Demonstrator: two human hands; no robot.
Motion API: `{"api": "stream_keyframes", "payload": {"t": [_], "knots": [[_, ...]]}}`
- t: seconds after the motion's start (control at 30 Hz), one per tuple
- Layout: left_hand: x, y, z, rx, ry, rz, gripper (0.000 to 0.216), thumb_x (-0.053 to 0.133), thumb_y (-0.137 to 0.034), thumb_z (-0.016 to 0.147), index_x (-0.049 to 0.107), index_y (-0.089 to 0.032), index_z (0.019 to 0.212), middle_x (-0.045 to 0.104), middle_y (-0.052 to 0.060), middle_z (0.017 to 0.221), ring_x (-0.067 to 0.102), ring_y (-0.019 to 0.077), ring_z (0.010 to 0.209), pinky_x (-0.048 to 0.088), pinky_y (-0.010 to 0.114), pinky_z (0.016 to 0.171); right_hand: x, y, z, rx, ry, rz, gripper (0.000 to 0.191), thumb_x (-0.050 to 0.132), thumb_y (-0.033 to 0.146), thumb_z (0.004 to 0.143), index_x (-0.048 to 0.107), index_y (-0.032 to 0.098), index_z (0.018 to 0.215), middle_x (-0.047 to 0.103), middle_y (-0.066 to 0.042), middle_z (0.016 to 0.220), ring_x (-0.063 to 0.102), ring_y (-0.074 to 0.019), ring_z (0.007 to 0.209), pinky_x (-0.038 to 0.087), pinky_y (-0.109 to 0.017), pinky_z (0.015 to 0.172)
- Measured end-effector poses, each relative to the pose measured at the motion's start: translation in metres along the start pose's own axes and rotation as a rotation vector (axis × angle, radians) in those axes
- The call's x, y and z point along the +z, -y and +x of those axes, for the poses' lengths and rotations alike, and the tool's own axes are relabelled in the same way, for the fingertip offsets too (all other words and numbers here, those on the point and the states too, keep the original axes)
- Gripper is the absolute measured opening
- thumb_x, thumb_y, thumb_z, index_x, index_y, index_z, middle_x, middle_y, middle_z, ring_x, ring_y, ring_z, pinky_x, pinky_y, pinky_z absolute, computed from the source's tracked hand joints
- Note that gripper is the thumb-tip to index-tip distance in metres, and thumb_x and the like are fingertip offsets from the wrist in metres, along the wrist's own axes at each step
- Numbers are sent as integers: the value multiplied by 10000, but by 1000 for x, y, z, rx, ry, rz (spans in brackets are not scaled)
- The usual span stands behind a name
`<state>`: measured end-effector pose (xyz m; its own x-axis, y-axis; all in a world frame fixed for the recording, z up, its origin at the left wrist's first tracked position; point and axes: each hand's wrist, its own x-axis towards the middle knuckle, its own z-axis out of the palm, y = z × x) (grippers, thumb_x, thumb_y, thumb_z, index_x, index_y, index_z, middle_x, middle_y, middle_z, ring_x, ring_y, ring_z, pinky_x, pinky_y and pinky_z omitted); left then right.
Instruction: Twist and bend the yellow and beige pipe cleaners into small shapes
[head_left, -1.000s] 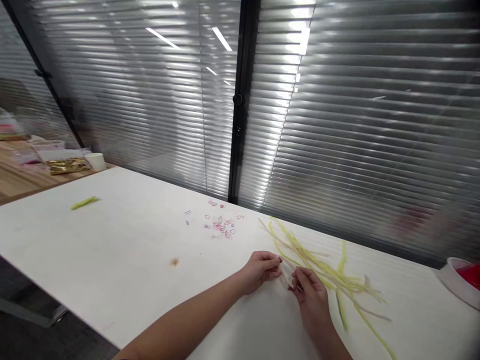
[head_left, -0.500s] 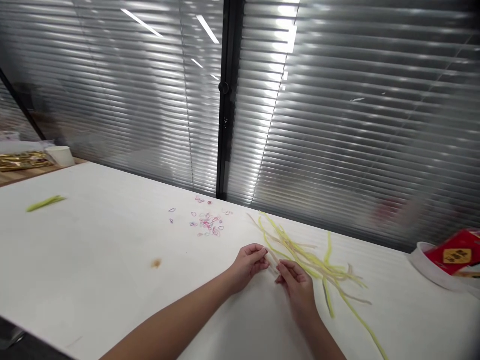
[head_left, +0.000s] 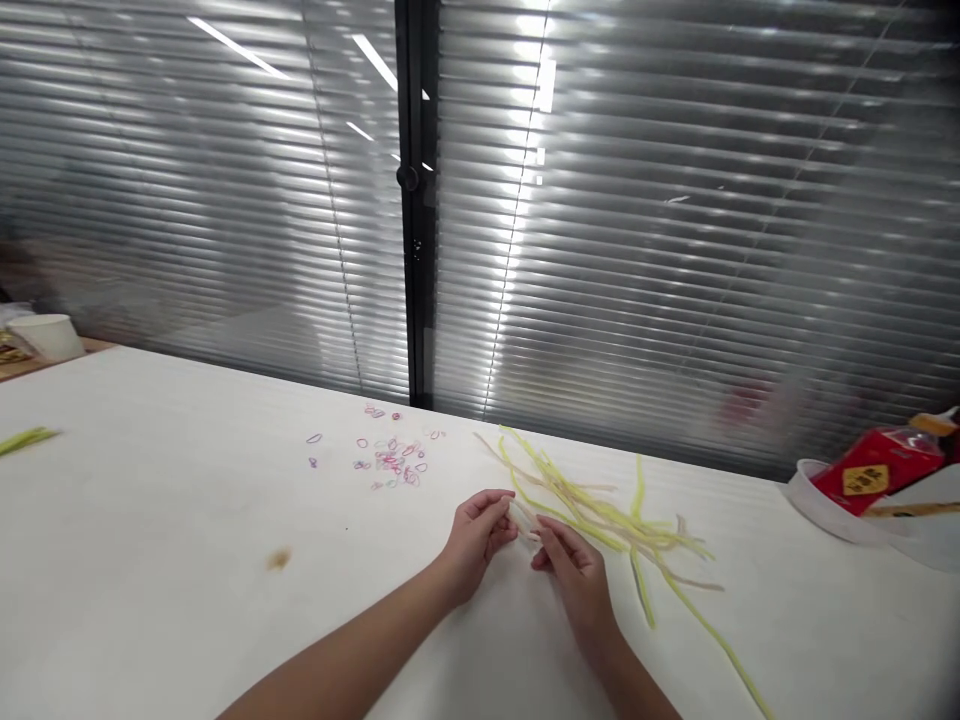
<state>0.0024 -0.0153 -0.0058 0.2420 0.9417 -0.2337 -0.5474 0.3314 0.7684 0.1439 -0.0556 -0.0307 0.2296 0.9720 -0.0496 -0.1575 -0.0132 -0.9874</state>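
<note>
My left hand pinches one end of a short bunch of pale cream strips that look like folded pipe cleaners. The fingertips of my right hand close on the lower right end of the same bunch. It is held just above the white table, tilted down to the right, and the fingers partly cover it. Beside and behind my right hand lies a loose tangle of long yellow and beige strips. Small coloured rubber bands are scattered to the left, beyond my left hand.
At the far left edge lies a yellow-green bundle. A white paper cup stands behind it on a wooden surface. To the right, a white bowl holds a red packet. Window blinds rise behind the white table.
My view has turned slightly to the right, so the scene shifts left. Both hands keep their pinch on the pale strips, with only slight finger movement.
</note>
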Motion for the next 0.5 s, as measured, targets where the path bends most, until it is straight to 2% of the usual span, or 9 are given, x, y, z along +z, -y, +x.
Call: {"api": "stream_keyframes", "payload": {"t": [0.13,0.27,0.5], "knots": [[1,0,0,49,-8,15,255,743,-293,694,654,-133,873,582,-13,602,553,55,552,491,152,587,0,-1,0,-2,-3,-54,435,723,429,683,689,150,1016,675,-42,743,584,-136,599,507,-279,620],[0,1,-1,38,13,0,257,746,-299,694,650,-141,872,591,-11,625,564,55,568,501,157,608,-1,0,0,-2,-2,-55,407,728,419,680,690,152,985,688,-49,769,595,-135,592,510,-279,621],[-4,1,0,19,143,-24,226,719,-305,731,631,-148,868,607,6,717,590,61,609,512,160,635,0,-1,3,-33,18,-10,353,729,423,672,698,143,884,689,-58,754,601,-146,596,525,-289,612]]}}
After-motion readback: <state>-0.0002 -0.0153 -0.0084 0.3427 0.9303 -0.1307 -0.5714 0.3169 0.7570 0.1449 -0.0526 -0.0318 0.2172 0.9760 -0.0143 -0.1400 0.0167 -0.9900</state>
